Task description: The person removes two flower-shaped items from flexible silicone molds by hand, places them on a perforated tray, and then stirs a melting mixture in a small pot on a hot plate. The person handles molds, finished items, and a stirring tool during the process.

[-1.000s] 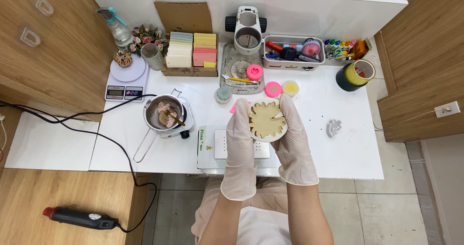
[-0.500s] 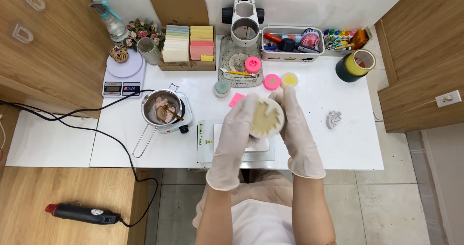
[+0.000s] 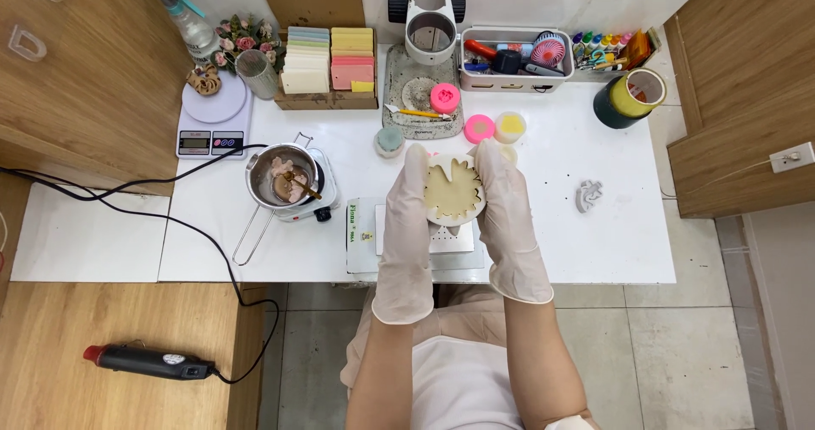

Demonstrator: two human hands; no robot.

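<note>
Your left hand [image 3: 409, 218] and right hand [image 3: 508, 218], both in white gloves, are closed around opposite edges of a round white mould [image 3: 452, 194], fingers curled up its sides, so that it sits level between them with its open face turned up toward you. The mould is held above the front of the white table [image 3: 594, 243], over a flat white pad [image 3: 424, 241], and its flower-shaped cavity is filled with a pale cream material. To your left, a steel pot [image 3: 283, 175] stands on a small hotplate [image 3: 316, 202] and contains a brownish mass with a stirrer resting in it. Behind the mould stand a pink tub [image 3: 480, 129] and a yellow tub [image 3: 510, 126]; their contents cannot be determined. A cardboard box [image 3: 327, 65] at the rear holds pastel-coloured blocks on edge, and a clear tray [image 3: 516, 56] holds mixed tools. A small white cast piece [image 3: 587, 195] lies apart at your right.
</note>
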